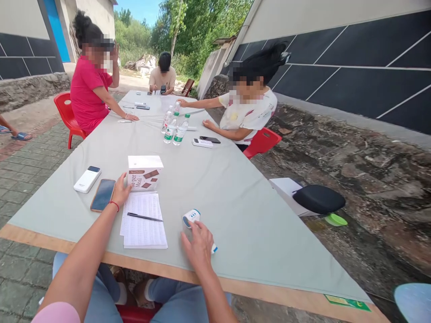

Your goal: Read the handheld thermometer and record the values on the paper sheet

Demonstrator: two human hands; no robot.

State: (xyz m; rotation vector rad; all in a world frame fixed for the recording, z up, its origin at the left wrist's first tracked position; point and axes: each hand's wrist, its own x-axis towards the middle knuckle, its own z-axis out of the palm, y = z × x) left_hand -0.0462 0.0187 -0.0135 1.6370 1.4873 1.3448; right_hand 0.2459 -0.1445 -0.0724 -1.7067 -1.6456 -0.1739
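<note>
My left hand [121, 190] is at the lower left corner of a small white and brown carton [145, 172] marked "Super Meal", its thumb at the front and its fingers along the side. The carton stands upright behind stacked printed sheets [144, 233], on which a black pen [144, 217] lies. My right hand [199, 242] is closed from above over a white handheld device [191, 216] with blue ends; its middle is hidden under my fingers. Beside my left hand lie a smartphone [103, 195] with a dark screen and a white power bank [87, 179].
Several water bottles [175, 130] stand mid-table. Beyond them lie a phone [210, 139] and a white device [202, 143]. One person [90, 89] sits at the left, another [249, 107] reaches in from the right, and a third [163, 78] sits at the far end of the long table [235, 215].
</note>
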